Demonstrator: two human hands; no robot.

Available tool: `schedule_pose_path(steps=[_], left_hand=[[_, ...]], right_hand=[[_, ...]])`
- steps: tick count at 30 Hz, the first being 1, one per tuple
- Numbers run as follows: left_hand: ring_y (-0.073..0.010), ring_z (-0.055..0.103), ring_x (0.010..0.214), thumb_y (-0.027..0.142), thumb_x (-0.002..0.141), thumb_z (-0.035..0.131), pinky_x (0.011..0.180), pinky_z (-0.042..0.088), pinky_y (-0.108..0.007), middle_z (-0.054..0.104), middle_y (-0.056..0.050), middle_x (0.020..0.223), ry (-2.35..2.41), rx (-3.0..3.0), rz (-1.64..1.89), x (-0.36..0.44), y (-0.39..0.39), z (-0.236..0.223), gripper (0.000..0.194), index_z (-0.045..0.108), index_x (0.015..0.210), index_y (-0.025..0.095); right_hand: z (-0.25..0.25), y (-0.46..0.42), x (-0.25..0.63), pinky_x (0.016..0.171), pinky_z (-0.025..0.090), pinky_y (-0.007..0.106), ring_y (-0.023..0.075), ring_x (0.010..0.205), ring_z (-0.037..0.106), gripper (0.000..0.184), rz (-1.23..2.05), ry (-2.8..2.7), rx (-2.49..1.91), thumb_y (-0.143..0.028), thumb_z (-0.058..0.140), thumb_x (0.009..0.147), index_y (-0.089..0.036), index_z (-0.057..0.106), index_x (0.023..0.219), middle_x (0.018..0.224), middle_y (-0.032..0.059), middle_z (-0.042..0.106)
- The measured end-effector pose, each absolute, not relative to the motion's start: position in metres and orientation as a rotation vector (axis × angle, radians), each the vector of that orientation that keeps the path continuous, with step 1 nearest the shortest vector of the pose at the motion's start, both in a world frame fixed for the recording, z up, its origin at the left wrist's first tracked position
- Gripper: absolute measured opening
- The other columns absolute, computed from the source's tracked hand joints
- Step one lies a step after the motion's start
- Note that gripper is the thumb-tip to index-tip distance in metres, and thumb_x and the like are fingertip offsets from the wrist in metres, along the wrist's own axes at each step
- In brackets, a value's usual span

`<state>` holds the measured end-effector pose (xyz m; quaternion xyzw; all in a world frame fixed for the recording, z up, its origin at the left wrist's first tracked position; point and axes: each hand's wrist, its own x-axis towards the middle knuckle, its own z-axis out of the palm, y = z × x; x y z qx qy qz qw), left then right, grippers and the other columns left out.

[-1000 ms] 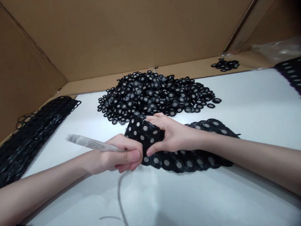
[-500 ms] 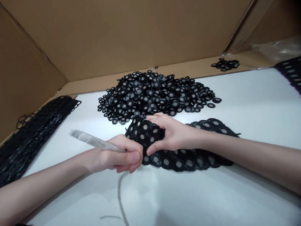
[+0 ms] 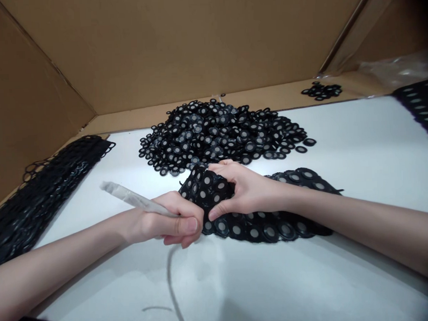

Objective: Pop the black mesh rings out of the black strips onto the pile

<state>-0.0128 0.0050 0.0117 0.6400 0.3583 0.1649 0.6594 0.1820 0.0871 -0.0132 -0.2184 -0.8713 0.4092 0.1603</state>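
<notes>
My left hand [image 3: 176,220] is closed round a slim, pen-like tool [image 3: 131,199] with a wrinkled whitish wrap on its handle. The tool's working end is hidden in the fist, which rests against the left end of a black moulded sheet [image 3: 269,231]. Rows of round discs with pale centres cover this sheet. Thumb and fingers of my right hand [image 3: 243,187] grip the sheet close to my left hand, bending that end upward. My right forearm lies across the rest of the sheet.
A large heap of loose black ring-edged discs [image 3: 216,132] lies behind my hands. Black perforated sheets [image 3: 50,194] are stacked at the left; another dotted sheet [image 3: 421,106] lies far right. A small disc cluster [image 3: 322,91] sits by the cardboard wall [image 3: 203,44].
Almost nothing differs. The tool's back end has shifted very slightly to the right and up; both hands keep their hold in the same place.
</notes>
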Motion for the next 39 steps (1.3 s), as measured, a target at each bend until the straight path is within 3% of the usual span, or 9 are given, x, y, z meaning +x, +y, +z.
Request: schedule_pose_path(steps=[19,25,31,36,39], left_hand=[[-0.0086,0.031,0.036,0.048,0.084,0.051,0.039,0.020,-0.025,0.037,0.003,0.040,0.827,1.402,0.402,-0.013,0.002,0.010,0.044,0.053,0.055,0.015],[-0.0077,0.030,0.033,0.047,0.084,0.055,0.038,0.018,-0.025,0.039,0.001,0.034,0.793,1.296,0.495,-0.022,0.004,0.010,0.045,0.053,0.055,0.013],[-0.0075,0.033,0.036,0.044,0.083,0.059,0.037,0.021,-0.021,0.042,0.001,0.036,0.835,1.322,0.750,-0.031,0.012,0.020,0.041,0.052,0.057,0.013],[-0.0064,0.034,0.036,0.044,0.083,0.060,0.037,0.019,-0.020,0.043,0.002,0.038,0.913,1.361,0.872,-0.033,0.016,0.017,0.041,0.052,0.058,0.012],[-0.0063,0.034,0.036,0.043,0.083,0.059,0.037,0.018,-0.020,0.045,0.001,0.039,0.946,1.387,0.895,-0.035,0.018,0.013,0.040,0.054,0.059,0.012]], right_hand=[[-0.012,0.086,0.183,0.091,0.039,0.038,0.0250,0.100,0.046,0.040,1.193,-2.520,-0.687,-0.047,0.082,0.056,-0.018,0.061,0.074,0.090,0.0030,0.057],[-0.016,0.084,0.182,0.089,0.040,0.040,0.0269,0.101,0.043,0.048,1.107,-2.560,-0.766,-0.054,0.080,0.054,-0.018,0.059,0.078,0.092,0.0048,0.056],[-0.014,0.080,0.182,0.088,0.038,0.039,0.0279,0.104,0.044,0.077,1.055,-2.522,-0.751,-0.063,0.076,0.053,-0.024,0.055,0.116,0.106,0.0049,0.058],[-0.012,0.079,0.181,0.089,0.033,0.038,0.0222,0.095,0.051,0.040,0.974,-2.540,-0.651,-0.049,0.047,0.090,-0.023,0.053,0.119,0.103,0.0044,0.062],[-0.014,0.078,0.178,0.089,0.029,0.038,0.0208,0.094,0.053,0.029,0.852,-2.600,-0.590,-0.036,0.045,0.093,-0.021,0.056,0.116,0.099,0.0051,0.064]])
